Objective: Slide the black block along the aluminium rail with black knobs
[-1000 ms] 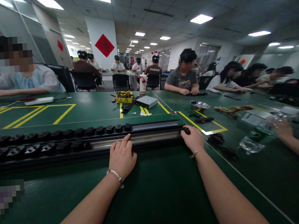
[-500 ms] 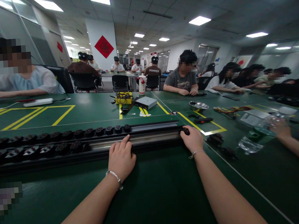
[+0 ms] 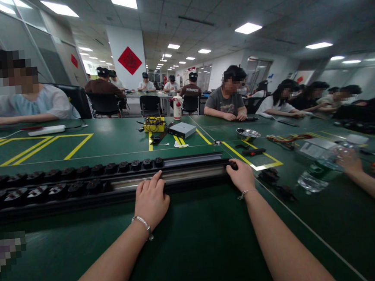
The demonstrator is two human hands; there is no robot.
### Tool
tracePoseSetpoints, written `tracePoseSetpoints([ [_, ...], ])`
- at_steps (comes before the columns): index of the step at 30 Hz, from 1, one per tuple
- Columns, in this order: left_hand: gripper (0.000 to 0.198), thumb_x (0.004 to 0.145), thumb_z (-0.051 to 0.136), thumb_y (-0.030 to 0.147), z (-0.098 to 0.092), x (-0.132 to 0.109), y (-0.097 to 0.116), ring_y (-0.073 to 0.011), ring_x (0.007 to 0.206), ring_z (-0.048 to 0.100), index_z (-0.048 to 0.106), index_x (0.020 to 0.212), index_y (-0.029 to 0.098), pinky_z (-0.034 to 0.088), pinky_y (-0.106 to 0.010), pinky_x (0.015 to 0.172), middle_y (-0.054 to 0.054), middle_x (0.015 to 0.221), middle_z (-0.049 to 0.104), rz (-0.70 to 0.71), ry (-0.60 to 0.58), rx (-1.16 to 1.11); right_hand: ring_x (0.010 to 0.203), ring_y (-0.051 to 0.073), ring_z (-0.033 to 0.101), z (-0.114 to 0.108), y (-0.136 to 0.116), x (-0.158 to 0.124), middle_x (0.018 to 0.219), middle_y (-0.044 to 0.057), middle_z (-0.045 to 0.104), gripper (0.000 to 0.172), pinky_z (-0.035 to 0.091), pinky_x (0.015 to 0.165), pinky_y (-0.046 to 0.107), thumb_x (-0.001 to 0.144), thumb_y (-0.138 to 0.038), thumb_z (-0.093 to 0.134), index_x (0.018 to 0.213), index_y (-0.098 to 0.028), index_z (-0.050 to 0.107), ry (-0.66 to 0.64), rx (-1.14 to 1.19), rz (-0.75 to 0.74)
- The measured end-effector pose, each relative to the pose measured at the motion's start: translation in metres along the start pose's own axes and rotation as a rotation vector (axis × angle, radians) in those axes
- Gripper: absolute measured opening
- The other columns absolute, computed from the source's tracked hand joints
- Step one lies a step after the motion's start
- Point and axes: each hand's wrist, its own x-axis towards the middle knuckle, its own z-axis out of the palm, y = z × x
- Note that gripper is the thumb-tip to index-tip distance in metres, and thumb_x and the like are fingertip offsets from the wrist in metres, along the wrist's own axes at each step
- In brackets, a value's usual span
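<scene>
A long black power track [image 3: 190, 175] lies across the green table, its bare stretch showing a shiny metal channel. Round black socket modules [image 3: 58, 190] fill its left part. My left hand [image 3: 151, 199] rests on the track's near edge, fingers stretched over the channel just right of the last module. At the track's right end, my right hand [image 3: 242, 175] has its fingers curled round the black end piece, which they partly hide. A second track [image 3: 192, 159] with a row of similar sockets lies right behind, parallel to the first.
Beyond the tracks stand a yellow basket of cables [image 3: 154, 125], a grey box [image 3: 182, 129] and a metal bowl [image 3: 248, 133]. To the right, a co-worker's hand [image 3: 350, 162] is by a plastic bottle [image 3: 318, 175]. Black parts [image 3: 277, 183] lie near my right hand.
Both hands keep their places on the track. The view has shifted very slightly; nothing else has visibly moved.
</scene>
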Motion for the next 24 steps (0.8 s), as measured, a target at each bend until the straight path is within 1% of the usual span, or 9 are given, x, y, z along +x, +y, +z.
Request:
tracePoseSetpoints([
  [7, 0.027, 0.07, 0.046, 0.018, 0.0004, 0.0002, 0.0001, -0.0236, 0.102, 0.053, 0.059, 0.093, 0.023, 0.033, -0.042, 0.094, -0.003, 0.133, 0.049, -0.006, -0.002, 0.001, 0.1, 0.022, 0.053, 0.0004, 0.0023, 0.0009, 0.106, 0.004, 0.063, 0.033, 0.04, 0.089, 0.036, 0.074, -0.036, 0.048, 0.101, -0.025, 0.063, 0.006, 0.005, 0.016],
  [17, 0.025, 0.072, 0.046, 0.019, 0.0017, 0.0003, -0.001, -0.0229, 0.1, 0.053, 0.057, 0.094, 0.022, 0.034, -0.041, 0.093, -0.003, 0.133, 0.05, 0.013, 0.014, 0.021, 0.102, 0.022, 0.053, -0.0004, 0.0026, 0.0008, 0.106, 0.005, 0.063, 0.034, 0.04, 0.09, 0.036, 0.075, -0.036, 0.047, 0.102, -0.023, 0.063, 0.002, 0.0, 0.019],
  [22, 0.025, 0.072, 0.046, 0.019, 0.001, 0.0001, -0.0003, -0.0222, 0.101, 0.053, 0.058, 0.094, 0.023, 0.034, -0.04, 0.093, -0.002, 0.134, 0.049, 0.004, 0.005, 0.032, 0.101, 0.022, 0.052, 0.0, 0.0043, 0.0015, 0.104, 0.005, 0.062, 0.035, 0.039, 0.09, 0.035, 0.075, -0.036, 0.047, 0.104, -0.023, 0.062, 0.004, 0.002, 0.048],
  [24, 0.025, 0.071, 0.046, 0.019, 0.0005, 0.0001, -0.0001, -0.0223, 0.101, 0.053, 0.058, 0.094, 0.023, 0.034, -0.041, 0.093, -0.002, 0.134, 0.049, 0.0, -0.002, 0.03, 0.104, 0.022, 0.051, 0.0012, 0.0056, 0.002, 0.11, 0.006, 0.06, 0.035, 0.038, 0.092, 0.036, 0.075, -0.036, 0.047, 0.104, -0.023, 0.062, 0.008, -0.003, 0.039],
])
